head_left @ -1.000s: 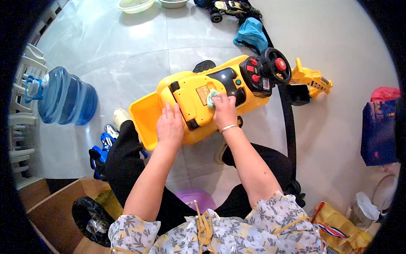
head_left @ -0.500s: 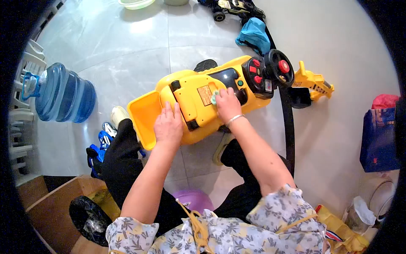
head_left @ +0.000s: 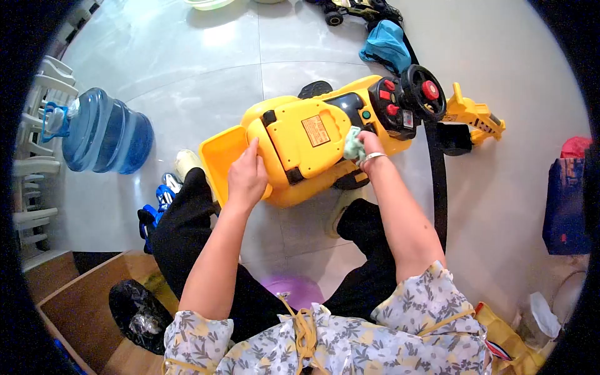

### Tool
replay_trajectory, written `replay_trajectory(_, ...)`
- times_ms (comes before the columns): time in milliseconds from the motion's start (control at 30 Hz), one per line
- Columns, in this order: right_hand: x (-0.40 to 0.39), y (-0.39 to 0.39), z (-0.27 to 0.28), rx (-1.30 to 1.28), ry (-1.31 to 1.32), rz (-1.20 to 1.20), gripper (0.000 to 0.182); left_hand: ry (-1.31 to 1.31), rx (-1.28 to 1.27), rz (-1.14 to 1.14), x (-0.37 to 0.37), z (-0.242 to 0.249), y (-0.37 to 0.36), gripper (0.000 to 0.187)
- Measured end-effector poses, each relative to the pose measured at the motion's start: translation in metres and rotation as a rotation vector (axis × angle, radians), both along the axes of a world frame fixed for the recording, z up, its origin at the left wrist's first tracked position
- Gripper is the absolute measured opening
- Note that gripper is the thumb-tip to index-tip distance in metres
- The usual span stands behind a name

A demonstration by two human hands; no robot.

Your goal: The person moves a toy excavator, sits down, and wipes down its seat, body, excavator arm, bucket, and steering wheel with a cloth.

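A yellow ride-on toy excavator [head_left: 300,150] stands on the floor in front of me, its black steering wheel [head_left: 423,94] and digger arm [head_left: 478,119] to the right. The seat panel [head_left: 294,134] carries a printed label. My left hand [head_left: 247,177] rests against the rear edge of the toy, by the yellow bucket-shaped back part [head_left: 219,159], index finger stretched forward. My right hand [head_left: 370,147] holds a pale green cloth [head_left: 354,145] at the front end of the seat panel.
A blue water jug [head_left: 107,132] lies at the left beside white chairs [head_left: 44,119]. A light blue bag [head_left: 384,47] and a toy car [head_left: 356,10] lie at the back. A purple stool or bowl [head_left: 294,290] is between my legs. A navy bag [head_left: 565,206] stands right.
My right hand has moved right with the cloth, off the label area to the seat panel's front edge. My left hand has slid back a little towards the rear edge.
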State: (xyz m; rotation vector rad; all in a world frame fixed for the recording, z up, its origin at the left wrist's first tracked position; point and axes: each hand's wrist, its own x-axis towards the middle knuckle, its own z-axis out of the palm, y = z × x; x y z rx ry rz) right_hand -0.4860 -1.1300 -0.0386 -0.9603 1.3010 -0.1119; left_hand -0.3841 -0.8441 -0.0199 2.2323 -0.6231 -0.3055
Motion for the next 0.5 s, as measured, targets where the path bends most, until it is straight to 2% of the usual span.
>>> replay_trajectory(67,-0.001,-0.013,-0.013,0.234,-0.371,-0.107,0.024,0.015,-0.008,0.019,0.002,0.001,-0.003,0.037)
replay_trajectory(100,-0.002,-0.007,0.007,0.338,-0.531,0.041,0.029,0.039,-0.02,0.033,0.001,0.002,-0.004,0.037)
replay_trajectory(133,0.0,0.002,0.025,0.34,-0.529,0.045,0.029,0.041,-0.019,0.037,0.002,0.0,-0.004,0.037)
replay_trajectory(233,0.024,0.072,0.084,0.251,-0.604,0.291,0.03,0.045,-0.136,0.06,0.006,-0.009,-0.001,0.038)
replay_trajectory(267,0.029,0.093,0.089,0.218,-0.616,0.363,0.03,0.249,-0.162,0.046,0.011,-0.011,0.004,0.045)
replay_trajectory(300,0.032,0.112,0.09,-0.114,-0.691,0.563,0.031,0.454,-0.186,0.028,0.016,-0.011,0.006,0.052)
replay_trajectory(333,0.034,0.129,0.092,-0.457,-0.746,0.757,0.032,0.446,-0.194,0.016,0.016,-0.007,0.005,0.052)
replay_trajectory(400,0.034,0.157,0.11,-0.314,-0.577,0.56,0.033,0.949,-0.557,0.325,0.015,0.006,0.004,0.07)
replay_trajectory(433,0.034,0.162,0.107,-0.238,-0.605,0.536,0.032,1.038,-0.603,0.248,0.018,0.016,0.009,0.083)
replay_trajectory(467,0.034,0.168,0.102,-0.448,-0.645,0.545,0.032,1.036,-0.603,0.235,0.019,0.025,0.007,0.083)
replay_trajectory(500,0.029,0.169,0.1,-0.547,-0.626,0.565,0.031,0.992,-0.731,0.227,0.02,0.031,0.005,0.086)
